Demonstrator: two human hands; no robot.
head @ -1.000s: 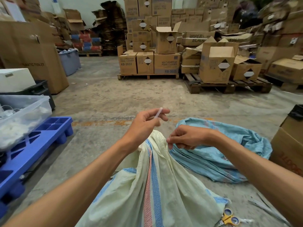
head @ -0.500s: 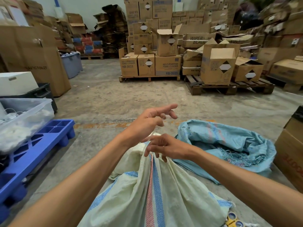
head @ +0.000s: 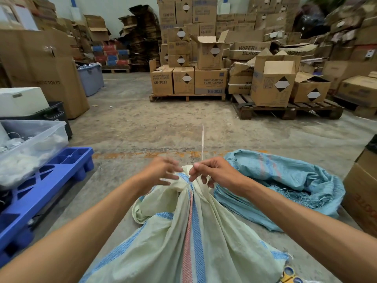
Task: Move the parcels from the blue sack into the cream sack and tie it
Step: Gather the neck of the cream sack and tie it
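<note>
The cream sack (head: 183, 237), with a red and blue stripe down its middle, stands full in front of me, its neck gathered into a bunch. Both hands meet at that neck. My right hand (head: 212, 172) pinches a thin white tie strip (head: 202, 144) whose free end sticks straight up. My left hand (head: 161, 172) is blurred, its fingers curled at the left side of the gathered neck; what it holds is unclear. The blue sack (head: 285, 180) lies slack and crumpled on the concrete floor to the right. No parcels are visible.
A blue plastic pallet (head: 40, 193) with a clear bin (head: 30, 144) sits at left. A cardboard box (head: 361, 193) stands at the right edge. Yellow-handled scissors (head: 289, 276) lie at the bottom right. Wooden pallets (head: 187, 97) stacked with cartons fill the back.
Both hands came down and together onto the sack's neck. The left hand, raised earlier, now works at the neck; the white strip now stands up from the right hand.
</note>
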